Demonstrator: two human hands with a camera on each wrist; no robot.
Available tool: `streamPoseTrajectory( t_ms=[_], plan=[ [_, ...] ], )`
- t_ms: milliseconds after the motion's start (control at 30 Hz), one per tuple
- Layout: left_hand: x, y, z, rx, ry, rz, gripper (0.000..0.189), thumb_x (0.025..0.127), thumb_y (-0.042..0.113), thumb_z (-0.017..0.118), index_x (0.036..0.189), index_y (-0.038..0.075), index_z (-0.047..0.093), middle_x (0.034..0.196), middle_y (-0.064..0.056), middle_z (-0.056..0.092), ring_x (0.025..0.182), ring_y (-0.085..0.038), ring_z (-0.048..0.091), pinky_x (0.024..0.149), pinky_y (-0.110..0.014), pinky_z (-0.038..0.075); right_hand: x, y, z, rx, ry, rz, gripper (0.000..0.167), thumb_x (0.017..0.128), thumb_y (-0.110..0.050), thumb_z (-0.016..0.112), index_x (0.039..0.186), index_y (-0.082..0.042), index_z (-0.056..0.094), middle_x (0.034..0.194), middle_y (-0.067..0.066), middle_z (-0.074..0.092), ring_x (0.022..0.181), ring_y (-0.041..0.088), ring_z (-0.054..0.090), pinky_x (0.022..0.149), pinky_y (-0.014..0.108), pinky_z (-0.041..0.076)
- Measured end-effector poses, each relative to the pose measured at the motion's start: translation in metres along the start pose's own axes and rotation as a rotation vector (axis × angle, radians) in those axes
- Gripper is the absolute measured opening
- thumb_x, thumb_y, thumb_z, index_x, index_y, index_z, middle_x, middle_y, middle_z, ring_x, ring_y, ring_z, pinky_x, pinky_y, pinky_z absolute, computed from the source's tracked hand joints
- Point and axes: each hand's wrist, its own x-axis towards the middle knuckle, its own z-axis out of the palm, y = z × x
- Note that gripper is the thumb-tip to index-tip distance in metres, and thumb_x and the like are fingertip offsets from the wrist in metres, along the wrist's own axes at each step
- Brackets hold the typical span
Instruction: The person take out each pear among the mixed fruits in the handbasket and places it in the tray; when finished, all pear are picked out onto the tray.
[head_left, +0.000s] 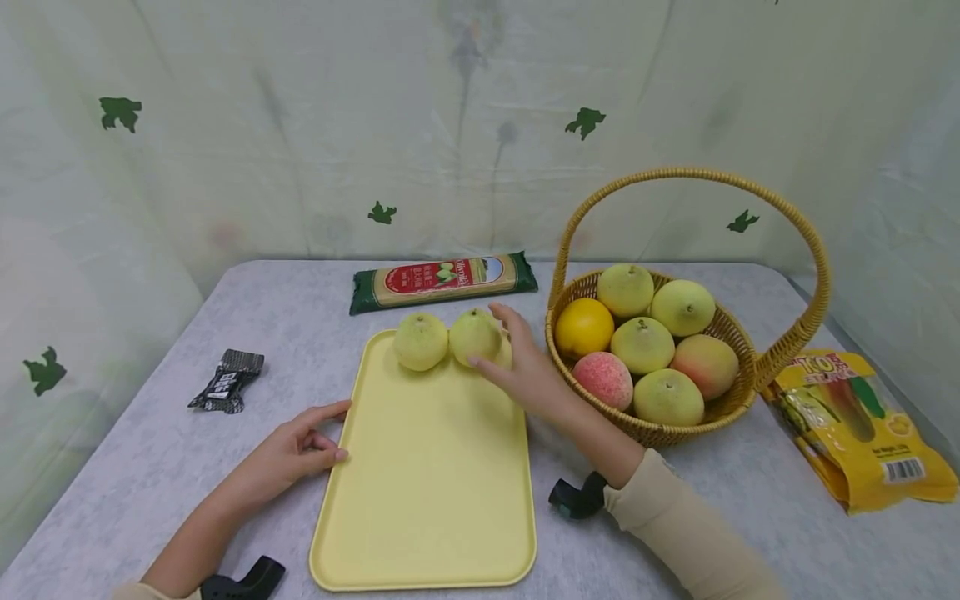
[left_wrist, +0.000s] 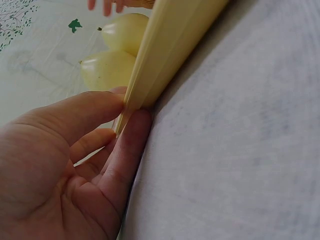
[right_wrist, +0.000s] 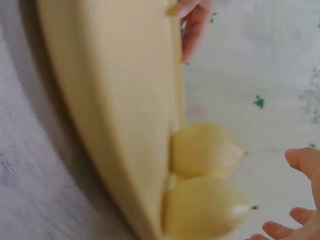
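Observation:
Two pale yellow-green, short-stemmed fruits that look like pears, a left pear (head_left: 421, 342) and a right pear (head_left: 476, 337), sit side by side at the far end of the yellow tray (head_left: 431, 483). My right hand (head_left: 528, 375), fingers spread, is beside the right pear. In the right wrist view, a gap shows between this hand (right_wrist: 307, 200) and the pears. At the tray's left edge, my left hand (head_left: 288, 450) holds the rim with thumb and fingertips. The left wrist view shows its fingertips (left_wrist: 136, 122) against the tray's side.
A wicker basket (head_left: 647, 433) of several fruits, with a tall handle, stands right of the tray. A green pasta pack (head_left: 444, 281) lies behind. Further right is a yellow snack bag (head_left: 862, 425). A small black packet (head_left: 227, 382) lies at the left.

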Motion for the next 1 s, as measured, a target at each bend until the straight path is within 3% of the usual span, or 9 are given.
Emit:
streamPoseTrajectory(
  t_ms=[267, 400, 700, 1000],
  plan=[
    [0.000, 0.002, -0.001, 0.010, -0.002, -0.005, 0.066, 0.083, 0.014, 0.065, 0.138, 0.002, 0.031, 0.104, -0.018, 0.051, 0.078, -0.017, 0.059, 0.067, -0.025, 0.046, -0.022, -0.030, -0.056, -0.017, 0.028, -0.244, 0.067, 0.081, -0.018, 0.068, 0.136, -0.006, 0.031, 0.135, 0.006, 0.037, 0.122, 0.020, 0.036, 0.098, 0.038, 0.029],
    [0.000, 0.002, -0.001, 0.011, -0.009, -0.001, 0.066, 0.084, 0.015, 0.064, 0.139, 0.001, 0.030, 0.101, -0.018, 0.053, 0.078, -0.017, 0.059, 0.067, -0.025, 0.045, -0.023, -0.032, -0.089, -0.075, 0.079, -0.309, 0.065, 0.080, -0.013, 0.069, 0.135, -0.007, 0.034, 0.133, 0.006, 0.040, 0.121, 0.020, 0.037, 0.099, 0.037, 0.027],
    [0.000, 0.001, -0.001, -0.005, -0.028, 0.008, 0.067, 0.085, 0.014, 0.063, 0.139, 0.000, 0.028, 0.097, -0.018, 0.055, 0.077, -0.017, 0.059, 0.067, -0.025, 0.045, -0.008, -0.021, -0.141, -0.196, 0.167, -0.262, 0.068, 0.074, -0.013, 0.075, 0.132, -0.008, 0.041, 0.130, 0.006, 0.046, 0.117, 0.023, 0.041, 0.097, 0.042, 0.029],
    [-0.001, 0.001, 0.000, -0.003, -0.018, 0.000, 0.067, 0.084, 0.015, 0.064, 0.139, 0.002, 0.029, 0.099, -0.018, 0.054, 0.077, -0.016, 0.058, 0.066, -0.025, 0.046, 0.009, 0.002, -0.159, -0.194, 0.174, -0.163, 0.067, 0.074, -0.015, 0.075, 0.132, -0.009, 0.042, 0.129, 0.006, 0.045, 0.118, 0.024, 0.039, 0.097, 0.043, 0.027]
  ],
)
